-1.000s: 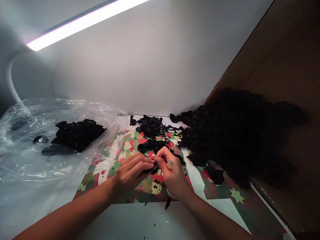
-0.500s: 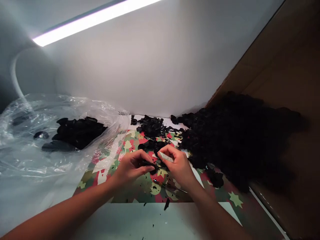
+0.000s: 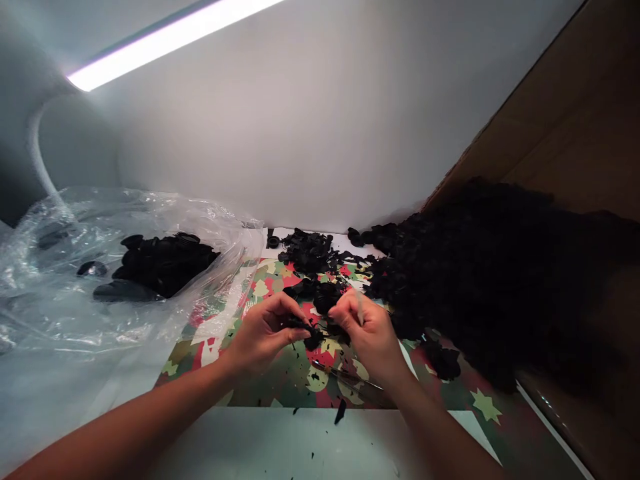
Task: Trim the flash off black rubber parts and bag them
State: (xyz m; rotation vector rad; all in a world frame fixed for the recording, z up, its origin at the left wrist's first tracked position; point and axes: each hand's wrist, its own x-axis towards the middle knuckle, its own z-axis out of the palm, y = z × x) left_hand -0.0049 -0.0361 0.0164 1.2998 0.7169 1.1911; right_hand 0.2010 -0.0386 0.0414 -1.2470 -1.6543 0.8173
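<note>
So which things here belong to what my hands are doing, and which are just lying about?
Likely in the job:
black piece in your left hand
large heap of black pieces
black pieces amid the clear plastic

Likely just around:
loose black scraps
slim tool, unheld
star-patterned paper
lit lamp
cardboard

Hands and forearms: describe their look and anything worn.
The left hand and right hand are gloveless; no sleeve or watch shows on the left forearm or right forearm. A pale strip shows at the right hand, unclear whether worn.
</note>
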